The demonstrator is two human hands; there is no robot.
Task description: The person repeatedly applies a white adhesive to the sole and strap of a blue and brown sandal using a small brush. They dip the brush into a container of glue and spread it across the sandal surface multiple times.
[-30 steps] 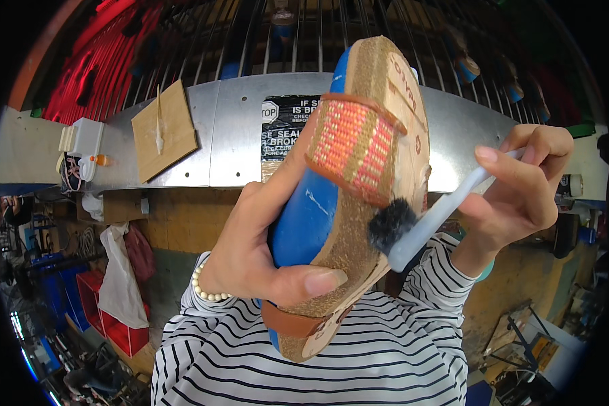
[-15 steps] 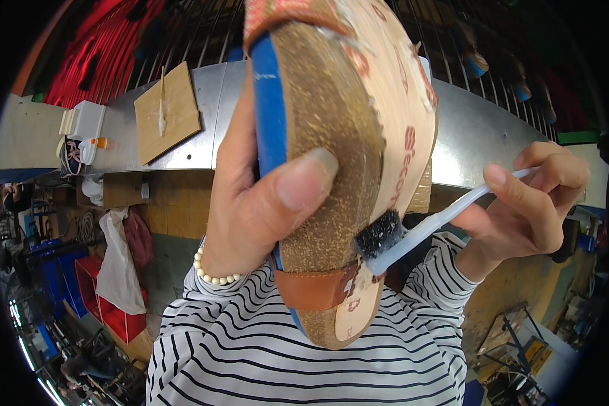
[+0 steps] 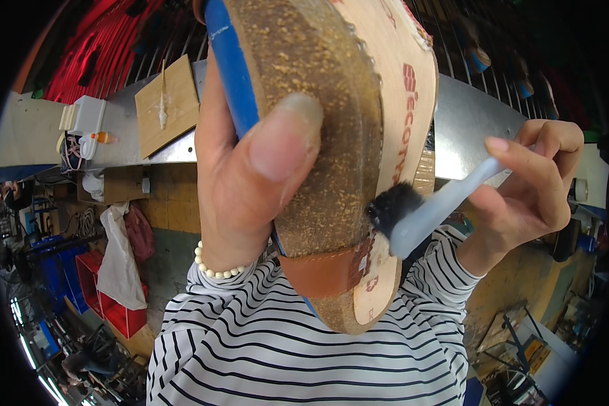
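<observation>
While the left hand [image 3: 240,189] grips a speckled, curvy shoe [image 3: 331,169] in front of a striped shirt [image 3: 304,358], the right hand [image 3: 531,183] pinches a smooth brush [image 3: 446,201], its fuzzy bristles [image 3: 397,205] near red letters [image 3: 409,111].

Shoe workshop: sandal [image 3: 338,155] on last [image 3: 231,68]

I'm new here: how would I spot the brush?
Find the big brown shoe in the middle. To its right, the right fingers hold the brush, slanting toward the shoe. Its black bristles on a pale handle set it apart from shoe and fingers.
</observation>
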